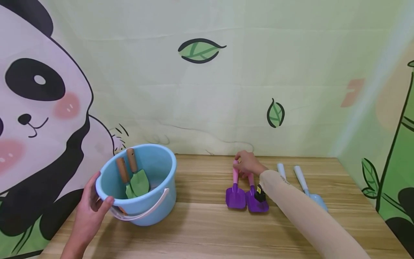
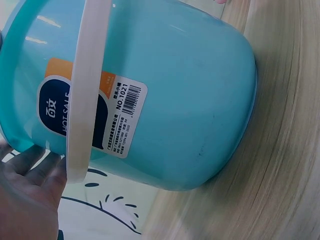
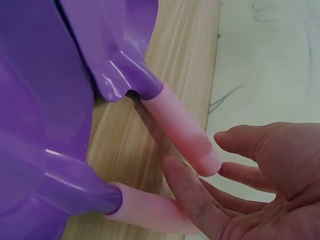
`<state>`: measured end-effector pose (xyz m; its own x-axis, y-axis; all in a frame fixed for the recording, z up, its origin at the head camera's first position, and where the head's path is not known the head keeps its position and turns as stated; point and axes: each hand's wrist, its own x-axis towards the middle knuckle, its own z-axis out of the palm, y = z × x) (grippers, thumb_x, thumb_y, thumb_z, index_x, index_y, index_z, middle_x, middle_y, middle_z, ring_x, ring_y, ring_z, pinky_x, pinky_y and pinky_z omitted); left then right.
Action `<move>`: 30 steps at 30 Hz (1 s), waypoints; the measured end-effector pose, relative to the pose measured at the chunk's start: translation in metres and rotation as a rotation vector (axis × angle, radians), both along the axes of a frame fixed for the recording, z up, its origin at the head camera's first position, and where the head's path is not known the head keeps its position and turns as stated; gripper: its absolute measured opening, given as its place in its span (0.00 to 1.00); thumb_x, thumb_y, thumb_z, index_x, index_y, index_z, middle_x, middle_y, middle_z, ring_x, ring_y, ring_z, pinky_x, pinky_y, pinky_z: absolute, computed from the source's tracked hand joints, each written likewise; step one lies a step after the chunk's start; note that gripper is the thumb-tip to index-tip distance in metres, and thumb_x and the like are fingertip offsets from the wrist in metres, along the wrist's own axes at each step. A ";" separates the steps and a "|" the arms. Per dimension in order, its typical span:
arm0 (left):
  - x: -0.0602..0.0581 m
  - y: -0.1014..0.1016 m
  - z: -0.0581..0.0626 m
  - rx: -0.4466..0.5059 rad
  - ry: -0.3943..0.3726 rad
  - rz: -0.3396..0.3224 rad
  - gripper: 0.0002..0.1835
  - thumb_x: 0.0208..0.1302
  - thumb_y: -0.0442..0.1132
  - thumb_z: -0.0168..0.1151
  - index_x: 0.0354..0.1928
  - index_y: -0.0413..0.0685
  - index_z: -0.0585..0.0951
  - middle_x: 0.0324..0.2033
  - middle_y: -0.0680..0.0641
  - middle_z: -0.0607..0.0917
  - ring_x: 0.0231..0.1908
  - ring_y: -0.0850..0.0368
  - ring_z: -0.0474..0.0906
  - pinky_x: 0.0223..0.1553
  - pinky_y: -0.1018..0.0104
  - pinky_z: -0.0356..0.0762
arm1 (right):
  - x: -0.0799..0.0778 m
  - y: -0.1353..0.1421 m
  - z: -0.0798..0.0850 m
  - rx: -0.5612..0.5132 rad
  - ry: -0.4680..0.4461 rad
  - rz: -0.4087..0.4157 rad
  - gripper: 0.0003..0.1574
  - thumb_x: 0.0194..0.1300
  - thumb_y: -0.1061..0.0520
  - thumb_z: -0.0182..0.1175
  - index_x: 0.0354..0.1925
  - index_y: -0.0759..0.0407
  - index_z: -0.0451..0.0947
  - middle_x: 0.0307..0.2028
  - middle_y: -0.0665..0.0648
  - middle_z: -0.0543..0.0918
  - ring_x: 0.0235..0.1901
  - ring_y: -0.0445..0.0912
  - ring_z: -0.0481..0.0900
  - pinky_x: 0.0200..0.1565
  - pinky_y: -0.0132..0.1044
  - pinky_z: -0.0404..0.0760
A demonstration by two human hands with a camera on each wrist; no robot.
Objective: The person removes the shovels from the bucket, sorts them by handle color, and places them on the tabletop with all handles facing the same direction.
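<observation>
A light blue bucket [image 1: 147, 212] stands on the table's left side, its white handle [image 2: 86, 95] hanging down the front. My left hand [image 1: 88, 208] grips its rim, thumb at the near edge. Inside lean two green trowels [image 1: 140, 182] with brown handles. Farther right lie two purple toy shovels with pink handles, the left shovel [image 1: 235, 198] and the right shovel [image 1: 257, 205] side by side. My right hand [image 1: 249, 163] is at the left shovel's handle end [image 3: 182, 130], thumb and fingers spread around it, fingertips right beside it.
Two light blue shovels, one with its handle [image 1: 280, 169] showing and another [image 1: 300, 178] to its right, lie partly behind the right sleeve [image 1: 300, 208]. A printed backdrop [image 1: 207, 108] with a panda and leaves stands along the table's [image 1: 200, 230] back edge.
</observation>
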<state>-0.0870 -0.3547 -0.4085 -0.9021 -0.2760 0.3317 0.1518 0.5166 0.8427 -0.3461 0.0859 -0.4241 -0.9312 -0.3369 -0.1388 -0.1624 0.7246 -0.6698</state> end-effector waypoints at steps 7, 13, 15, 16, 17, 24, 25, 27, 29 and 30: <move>0.000 0.000 0.000 -0.006 -0.011 0.011 0.45 0.74 0.36 0.61 0.83 0.65 0.46 0.77 0.40 0.59 0.71 0.35 0.61 0.57 0.80 0.68 | -0.003 0.000 -0.003 -0.006 0.004 -0.007 0.26 0.69 0.64 0.62 0.63 0.73 0.73 0.35 0.66 0.85 0.23 0.56 0.87 0.26 0.43 0.87; 0.000 0.001 0.000 -0.007 -0.012 0.011 0.45 0.74 0.36 0.61 0.83 0.65 0.46 0.77 0.40 0.58 0.71 0.34 0.61 0.57 0.80 0.68 | -0.004 0.001 -0.003 0.003 0.003 -0.004 0.26 0.70 0.64 0.61 0.63 0.72 0.73 0.30 0.66 0.85 0.22 0.55 0.87 0.26 0.43 0.87; -0.001 0.001 0.001 -0.007 -0.016 0.012 0.45 0.74 0.36 0.61 0.83 0.65 0.46 0.77 0.40 0.58 0.72 0.34 0.60 0.58 0.80 0.67 | -0.004 0.001 -0.003 0.001 -0.002 -0.003 0.26 0.70 0.63 0.61 0.64 0.72 0.72 0.31 0.66 0.85 0.22 0.56 0.87 0.26 0.43 0.87; -0.001 0.001 0.000 -0.005 -0.016 0.011 0.45 0.74 0.36 0.61 0.83 0.66 0.46 0.77 0.40 0.58 0.72 0.34 0.60 0.58 0.80 0.67 | -0.004 0.002 -0.002 -0.001 -0.005 -0.003 0.26 0.70 0.63 0.61 0.64 0.72 0.72 0.31 0.66 0.85 0.23 0.56 0.87 0.26 0.43 0.87; -0.001 0.000 0.000 -0.003 -0.015 0.011 0.45 0.74 0.36 0.60 0.83 0.65 0.46 0.77 0.40 0.58 0.72 0.34 0.60 0.58 0.80 0.67 | -0.004 0.002 -0.002 -0.003 -0.006 -0.001 0.26 0.71 0.63 0.61 0.64 0.72 0.72 0.32 0.67 0.85 0.23 0.56 0.87 0.27 0.44 0.87; -0.001 0.000 0.001 0.000 -0.017 0.005 0.45 0.75 0.37 0.60 0.83 0.65 0.46 0.78 0.40 0.58 0.72 0.34 0.60 0.58 0.79 0.68 | -0.003 0.003 0.003 -0.011 0.005 0.022 0.26 0.72 0.62 0.61 0.64 0.72 0.71 0.35 0.66 0.84 0.25 0.57 0.87 0.28 0.45 0.88; -0.001 0.000 0.001 0.000 -0.016 0.004 0.45 0.75 0.37 0.60 0.83 0.65 0.46 0.78 0.40 0.58 0.72 0.34 0.60 0.58 0.79 0.68 | -0.002 0.003 0.005 -0.014 0.007 0.029 0.26 0.72 0.62 0.61 0.64 0.72 0.71 0.35 0.66 0.83 0.25 0.56 0.86 0.29 0.45 0.88; -0.001 0.000 0.001 -0.001 -0.012 0.002 0.45 0.75 0.36 0.60 0.83 0.64 0.46 0.77 0.40 0.58 0.72 0.35 0.60 0.58 0.80 0.68 | -0.001 0.003 0.008 -0.013 0.005 0.034 0.27 0.72 0.61 0.62 0.65 0.70 0.71 0.35 0.66 0.83 0.25 0.55 0.85 0.30 0.45 0.88; 0.000 0.000 0.000 -0.003 -0.005 -0.001 0.45 0.74 0.35 0.60 0.83 0.64 0.46 0.77 0.40 0.58 0.72 0.36 0.61 0.57 0.81 0.68 | 0.000 0.004 0.011 -0.005 0.004 0.047 0.29 0.72 0.60 0.63 0.66 0.69 0.71 0.37 0.66 0.83 0.24 0.54 0.83 0.29 0.45 0.87; 0.000 0.000 0.000 -0.003 -0.002 -0.002 0.45 0.74 0.35 0.61 0.83 0.64 0.46 0.77 0.40 0.58 0.72 0.37 0.61 0.57 0.81 0.68 | 0.000 0.004 0.013 0.002 0.001 0.054 0.30 0.72 0.59 0.63 0.67 0.68 0.70 0.38 0.66 0.84 0.23 0.53 0.83 0.29 0.45 0.87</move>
